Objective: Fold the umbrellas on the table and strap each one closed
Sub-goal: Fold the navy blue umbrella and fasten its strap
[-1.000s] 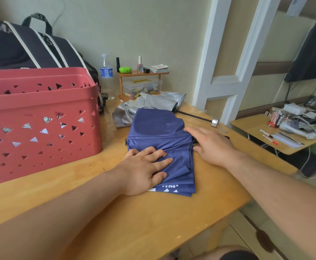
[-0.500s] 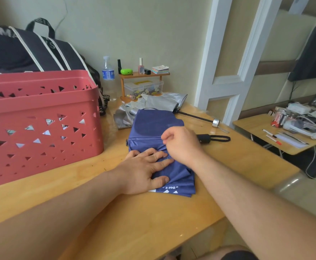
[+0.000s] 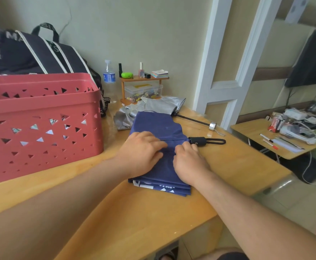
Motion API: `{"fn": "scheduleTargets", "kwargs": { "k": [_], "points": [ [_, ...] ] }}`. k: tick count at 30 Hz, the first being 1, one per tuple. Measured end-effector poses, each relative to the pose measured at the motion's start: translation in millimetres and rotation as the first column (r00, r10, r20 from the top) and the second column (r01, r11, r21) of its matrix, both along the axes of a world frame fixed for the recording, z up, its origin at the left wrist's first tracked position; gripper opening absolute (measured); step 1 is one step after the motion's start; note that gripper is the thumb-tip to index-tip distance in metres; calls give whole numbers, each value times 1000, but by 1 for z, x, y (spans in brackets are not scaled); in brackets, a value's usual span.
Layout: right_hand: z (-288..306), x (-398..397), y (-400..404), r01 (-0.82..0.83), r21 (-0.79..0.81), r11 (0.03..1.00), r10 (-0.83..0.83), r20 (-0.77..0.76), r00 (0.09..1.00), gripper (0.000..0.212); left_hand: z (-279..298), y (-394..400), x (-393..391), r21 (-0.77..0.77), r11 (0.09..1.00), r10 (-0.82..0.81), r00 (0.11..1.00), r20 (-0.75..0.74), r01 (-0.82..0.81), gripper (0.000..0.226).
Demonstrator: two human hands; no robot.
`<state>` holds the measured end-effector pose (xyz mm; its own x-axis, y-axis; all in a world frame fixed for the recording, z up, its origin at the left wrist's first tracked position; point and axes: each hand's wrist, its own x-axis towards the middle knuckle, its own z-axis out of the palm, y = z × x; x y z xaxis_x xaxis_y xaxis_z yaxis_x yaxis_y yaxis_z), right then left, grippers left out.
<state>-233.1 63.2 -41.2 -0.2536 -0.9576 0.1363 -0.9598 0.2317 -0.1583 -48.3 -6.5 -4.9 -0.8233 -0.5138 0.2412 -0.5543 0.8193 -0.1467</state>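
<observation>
A blue folding umbrella (image 3: 159,126) lies flattened on the wooden table (image 3: 116,212), its black handle with a wrist loop (image 3: 200,141) pointing right. My left hand (image 3: 142,152) sits arched on the middle of the canopy, fingers curled into the cloth. My right hand (image 3: 188,160) is close beside it, knuckles up, pinching the blue cloth at a fold near the handle. Behind lies a silver umbrella (image 3: 161,106), loosely bunched, with its black shaft and metal cap (image 3: 213,126) sticking out to the right.
A red perforated basket (image 3: 41,117) stands at the left, with a dark bag (image 3: 41,53) behind it. A water bottle (image 3: 109,75) and a small wooden shelf (image 3: 144,78) stand by the wall. A lower cluttered side table (image 3: 277,139) is at the right.
My left hand slid up the canopy and went from flat to arched. My right hand came in from the umbrella's right edge to the middle and curled onto the cloth beside the left.
</observation>
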Motion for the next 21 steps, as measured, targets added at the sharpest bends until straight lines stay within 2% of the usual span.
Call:
{"fn": "scheduleTargets", "kwargs": {
  "k": [2, 3, 8, 11, 12, 14, 16, 18, 21],
  "points": [
    [1, -3, 2, -1, 9, 1000, 1, -2, 1000, 27, -15, -1, 8, 95, 994, 24, 975, 221, -46, 76],
    [2, -4, 3, -5, 12, 1000, 5, -2, 1000, 29, -21, 1, 17, 146, 983, 63, 957, 282, -108, 78],
    [7, -5, 5, -24, 52, 998, 24, -5, 1000, 29, -28, 6, 54, 232, 928, 209, 924, 320, -291, 104],
    [34, 8, 3, -2, 160, 987, 19, -106, 994, 23, -27, 8, 49, 240, 914, 228, 903, 363, -327, 103],
    [46, 18, 2, -13, 144, 990, 34, -148, 988, 24, -26, 8, 47, 247, 912, 226, 905, 361, -327, 101],
    [57, 43, 0, -141, 24, 990, 143, -208, 968, 25, -25, 6, 46, 257, 913, 216, 911, 351, -316, 97],
    [45, 59, 3, -293, -56, 955, 284, -123, 951, 25, -25, 7, 46, 261, 910, 218, 908, 357, -321, 97],
    [21, 54, 12, -318, 39, 947, 317, 21, 948, 40, -24, 8, 47, 260, 906, 224, 900, 374, -333, 98],
    [5, 13, 30, -176, 235, 956, 168, 55, 984, 77, -21, 10, 45, 259, 905, 226, 898, 376, -336, 104]
  ]
}}
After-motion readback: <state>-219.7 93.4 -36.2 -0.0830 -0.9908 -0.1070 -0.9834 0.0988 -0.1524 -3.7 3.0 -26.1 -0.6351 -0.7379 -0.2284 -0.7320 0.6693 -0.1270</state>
